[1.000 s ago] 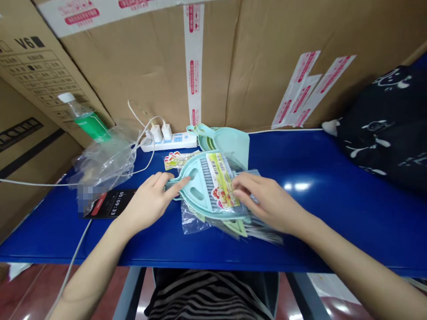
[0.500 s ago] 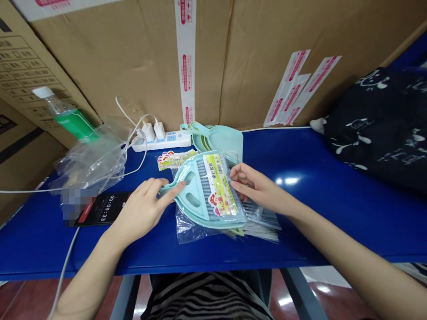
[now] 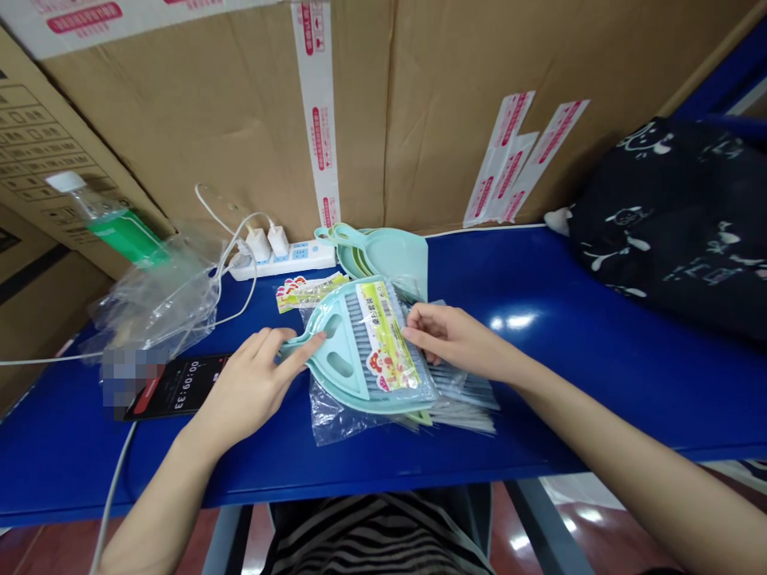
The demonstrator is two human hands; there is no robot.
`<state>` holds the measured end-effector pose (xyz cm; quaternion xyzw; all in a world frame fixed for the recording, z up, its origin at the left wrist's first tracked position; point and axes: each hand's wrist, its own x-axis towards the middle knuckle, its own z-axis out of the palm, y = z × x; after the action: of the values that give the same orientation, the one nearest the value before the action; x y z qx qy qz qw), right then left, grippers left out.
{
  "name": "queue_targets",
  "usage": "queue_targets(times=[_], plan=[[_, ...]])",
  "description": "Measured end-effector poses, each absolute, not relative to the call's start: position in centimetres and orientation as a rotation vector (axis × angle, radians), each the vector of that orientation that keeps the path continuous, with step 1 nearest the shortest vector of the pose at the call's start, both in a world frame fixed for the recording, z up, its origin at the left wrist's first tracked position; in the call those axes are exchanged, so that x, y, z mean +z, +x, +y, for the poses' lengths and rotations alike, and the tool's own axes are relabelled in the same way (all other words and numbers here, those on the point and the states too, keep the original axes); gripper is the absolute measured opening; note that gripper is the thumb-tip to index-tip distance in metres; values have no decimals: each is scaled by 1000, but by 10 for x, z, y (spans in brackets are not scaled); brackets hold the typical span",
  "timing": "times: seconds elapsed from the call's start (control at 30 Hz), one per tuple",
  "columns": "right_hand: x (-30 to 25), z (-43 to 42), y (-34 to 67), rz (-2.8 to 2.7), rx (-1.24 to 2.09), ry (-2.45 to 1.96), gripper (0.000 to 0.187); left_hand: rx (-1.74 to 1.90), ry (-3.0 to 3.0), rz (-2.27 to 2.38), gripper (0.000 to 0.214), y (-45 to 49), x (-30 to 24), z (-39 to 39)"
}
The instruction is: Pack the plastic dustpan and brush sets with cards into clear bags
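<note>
A mint-green mini dustpan (image 3: 335, 355) with a small brush and a yellow paper label (image 3: 383, 335) lies on a pile of clear plastic bags (image 3: 335, 411) at the middle of the blue table (image 3: 569, 351). My left hand (image 3: 252, 387) is closed round the dustpan's handle at its left end. My right hand (image 3: 447, 339) pinches the right edge of the label and brush with its fingers together. More packed sets (image 3: 467, 395) lie under the right hand.
A stack of mint dustpans (image 3: 389, 251) stands behind against the cardboard boxes (image 3: 240, 120). A white power strip (image 3: 281, 255) with chargers, loose labels (image 3: 303, 289), a crumpled clear bag (image 3: 156, 307), a green-labelled bottle (image 3: 108, 220) and a phone (image 3: 176, 385) sit at left. A dark bag (image 3: 671, 224) is at right.
My right hand has slid from the lower right of the set up to the label's right edge. The left hand keeps its grip on the handle. The camera view has shifted slightly.
</note>
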<state>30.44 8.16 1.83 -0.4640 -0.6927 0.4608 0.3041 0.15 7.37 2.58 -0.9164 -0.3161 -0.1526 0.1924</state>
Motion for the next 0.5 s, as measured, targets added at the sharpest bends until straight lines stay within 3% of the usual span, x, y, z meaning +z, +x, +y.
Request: queue_targets(times=[0.2, 0.5], plan=[[11, 86, 305, -1761, 1300, -1154, 26, -409, -2585, -941, 53, 1, 25, 73], [15, 84, 306, -1922, 1057, -1164, 10, -378, -2582, -907, 49, 3, 23, 75]])
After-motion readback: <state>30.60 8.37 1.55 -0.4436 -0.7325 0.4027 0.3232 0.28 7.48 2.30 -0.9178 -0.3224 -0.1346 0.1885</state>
